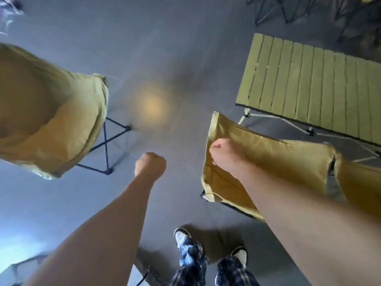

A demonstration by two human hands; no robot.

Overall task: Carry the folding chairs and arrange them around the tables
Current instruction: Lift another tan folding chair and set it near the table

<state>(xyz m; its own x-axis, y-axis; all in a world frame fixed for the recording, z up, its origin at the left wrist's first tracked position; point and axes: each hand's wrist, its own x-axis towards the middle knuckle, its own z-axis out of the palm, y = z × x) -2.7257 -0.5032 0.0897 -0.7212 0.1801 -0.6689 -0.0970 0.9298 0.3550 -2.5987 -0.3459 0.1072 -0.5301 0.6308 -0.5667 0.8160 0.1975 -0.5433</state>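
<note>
Slatted folding table [313, 93]: landmark, standing on grey floor [165, 48].
Tan folding chair [268, 162]: just beside the table's near edge; my right hand [223, 153] holds its fabric rim, grip closed on it.
My left hand [150, 164]: fisted, grip empty, left of the table.
Second tan chair [51, 112]: well left of the table.

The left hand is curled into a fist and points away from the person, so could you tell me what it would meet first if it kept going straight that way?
Probably nothing but bare floor: the left hand points up the gap between the chair on the left and the slatted table. Depth is unclear.
</note>
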